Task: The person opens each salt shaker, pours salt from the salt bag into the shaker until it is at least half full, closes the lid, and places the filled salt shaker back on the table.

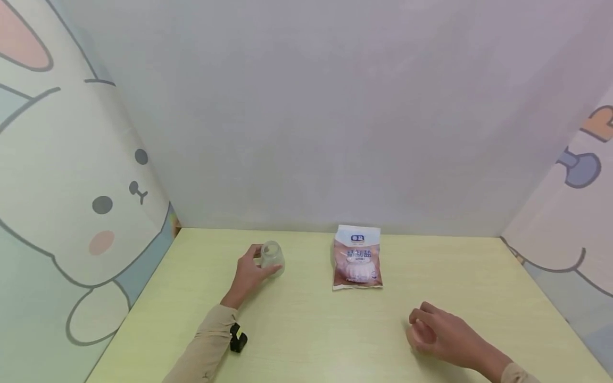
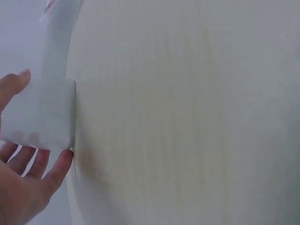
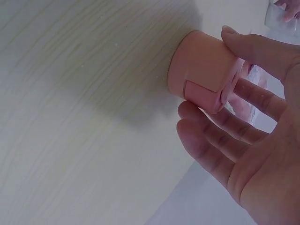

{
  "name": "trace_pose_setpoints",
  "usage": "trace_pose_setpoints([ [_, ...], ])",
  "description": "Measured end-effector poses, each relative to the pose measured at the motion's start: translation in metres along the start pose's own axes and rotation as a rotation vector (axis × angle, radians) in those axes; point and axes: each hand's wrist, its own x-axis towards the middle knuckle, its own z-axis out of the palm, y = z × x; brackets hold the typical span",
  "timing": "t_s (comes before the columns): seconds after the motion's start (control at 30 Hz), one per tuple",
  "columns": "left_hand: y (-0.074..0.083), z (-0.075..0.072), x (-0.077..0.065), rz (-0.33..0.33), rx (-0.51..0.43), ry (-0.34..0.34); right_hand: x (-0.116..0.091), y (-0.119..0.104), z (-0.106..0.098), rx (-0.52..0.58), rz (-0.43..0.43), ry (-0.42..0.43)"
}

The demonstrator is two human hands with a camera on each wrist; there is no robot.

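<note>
My left hand [image 1: 248, 275] grips a small clear glass jar [image 1: 272, 260] from its left side, the thumb across the front. In the left wrist view the base of the jar [image 2: 49, 115] meets the tabletop, and the jar stands upright. Low on the right, my right hand [image 1: 447, 336] holds a pink lid [image 3: 199, 65] between thumb and fingers. The lid is round with a small flap in its side; the head view shows little of it behind the fingers. Whether the lid touches the table I cannot tell.
A pink-and-white bag of salt [image 1: 357, 260] lies between the hands, near the back of the pale wooden table [image 1: 306, 330]. A grey backdrop [image 1: 306, 117] rises behind, with cartoon-printed panels [image 1: 72, 175] at both sides. A black wrist device [image 1: 237, 339] sits at the left sleeve.
</note>
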Motion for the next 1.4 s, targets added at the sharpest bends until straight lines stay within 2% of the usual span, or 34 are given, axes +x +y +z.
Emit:
trace_pose_setpoints([
  [0.27,0.004,0.000,-0.001,-0.018,0.010,-0.051,-0.005,0.001,0.000,-0.013,-0.038,0.003],
  [0.47,0.016,-0.008,0.002,-0.010,0.001,-0.085,-0.006,0.000,-0.004,0.005,-0.053,0.005],
  [0.57,0.024,-0.016,0.007,0.001,-0.029,-0.110,-0.004,-0.003,-0.009,0.009,-0.026,0.024],
  [0.8,0.047,-0.026,0.019,0.042,-0.010,-0.137,0.006,-0.012,-0.024,0.023,0.163,0.081],
  [0.9,0.054,-0.027,0.024,0.056,-0.008,-0.143,0.011,-0.014,-0.030,0.049,0.211,0.098],
  [1.2,0.064,-0.024,0.034,0.062,0.007,-0.180,0.022,-0.007,-0.035,0.130,0.198,0.127],
  [1.4,0.071,-0.021,0.037,0.084,0.035,-0.178,0.031,-0.006,-0.036,0.179,0.182,0.142],
])
